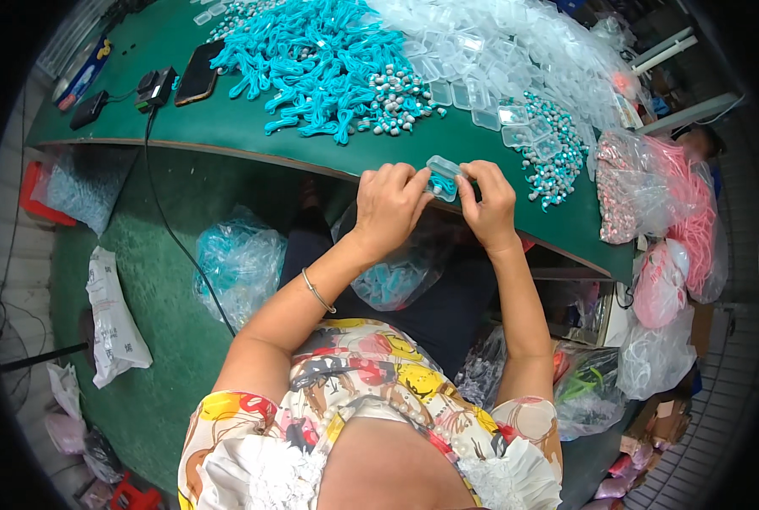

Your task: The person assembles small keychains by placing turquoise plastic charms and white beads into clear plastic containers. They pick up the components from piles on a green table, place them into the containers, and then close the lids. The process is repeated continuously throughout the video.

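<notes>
Over the table's near edge, a small clear plastic case (444, 167) is held between my two hands, its lid raised and turquoise cord inside it. My left hand (389, 204) pinches the case from its left side. On the other side, my right hand (488, 200) grips it with thumb and fingers. Just beyond lie a large heap of turquoise cord bundles (320, 59) and a cluster of silver-and-turquoise ear tips (394, 98). More small ear tips (558, 157) are piled to the right, with several clear cases (481, 109) beside them.
Clear plastic cases (515, 42) heap up across the far right of the green table (226, 127). A phone (198, 72) and a black charger (153, 89) with a hanging cable are at left. Pink cord bags (689, 212) crowd the right. Bagged turquoise goods (239, 259) sit below.
</notes>
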The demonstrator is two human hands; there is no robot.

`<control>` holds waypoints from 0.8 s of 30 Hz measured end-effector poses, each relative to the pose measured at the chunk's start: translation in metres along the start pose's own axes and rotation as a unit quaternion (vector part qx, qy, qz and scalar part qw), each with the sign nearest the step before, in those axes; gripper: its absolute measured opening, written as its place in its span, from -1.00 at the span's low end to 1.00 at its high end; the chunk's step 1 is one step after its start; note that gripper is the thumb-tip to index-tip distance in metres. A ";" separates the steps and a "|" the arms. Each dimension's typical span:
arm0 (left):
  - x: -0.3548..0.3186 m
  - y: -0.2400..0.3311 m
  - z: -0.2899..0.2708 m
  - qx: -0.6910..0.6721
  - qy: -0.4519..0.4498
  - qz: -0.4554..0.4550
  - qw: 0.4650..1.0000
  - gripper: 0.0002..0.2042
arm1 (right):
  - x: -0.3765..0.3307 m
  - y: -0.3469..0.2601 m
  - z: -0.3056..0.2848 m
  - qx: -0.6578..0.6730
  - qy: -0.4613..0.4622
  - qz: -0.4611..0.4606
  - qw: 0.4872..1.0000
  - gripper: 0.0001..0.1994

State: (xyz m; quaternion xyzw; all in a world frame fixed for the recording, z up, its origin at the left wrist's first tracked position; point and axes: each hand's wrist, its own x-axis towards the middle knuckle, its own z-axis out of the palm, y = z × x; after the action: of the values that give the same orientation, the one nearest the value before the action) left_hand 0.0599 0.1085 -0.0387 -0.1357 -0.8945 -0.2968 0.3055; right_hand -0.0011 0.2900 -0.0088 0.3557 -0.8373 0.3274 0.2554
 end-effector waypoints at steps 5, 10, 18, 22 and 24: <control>-0.006 0.005 -0.003 0.028 0.024 0.000 0.999 -0.62 | -0.013 -0.005 0.001 -0.007 0.002 -0.024 1.000 -0.78; -0.006 -0.005 -0.010 -0.027 0.011 -0.015 0.999 -0.58 | -0.024 -0.010 0.002 -0.001 -0.020 -0.035 0.999 -0.73; 0.018 -0.021 -0.013 -0.054 -0.047 0.101 0.992 -0.61 | -0.027 -0.007 0.005 -0.009 -0.026 -0.028 0.999 -0.63; 0.016 -0.027 -0.011 -0.110 -0.062 0.098 0.987 -0.68 | -0.021 -0.010 0.005 0.049 -0.026 -0.001 0.998 -0.70; 0.016 -0.029 -0.011 -0.154 -0.061 0.092 0.982 -0.74 | -0.020 -0.016 0.004 0.107 -0.052 0.057 0.991 -0.74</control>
State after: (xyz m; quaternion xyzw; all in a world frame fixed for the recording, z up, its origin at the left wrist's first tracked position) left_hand 0.0400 0.0802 -0.0346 -0.2809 -0.8386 -0.3927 0.2521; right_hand 0.0231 0.2874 -0.0185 0.3492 -0.8284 0.4104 0.1529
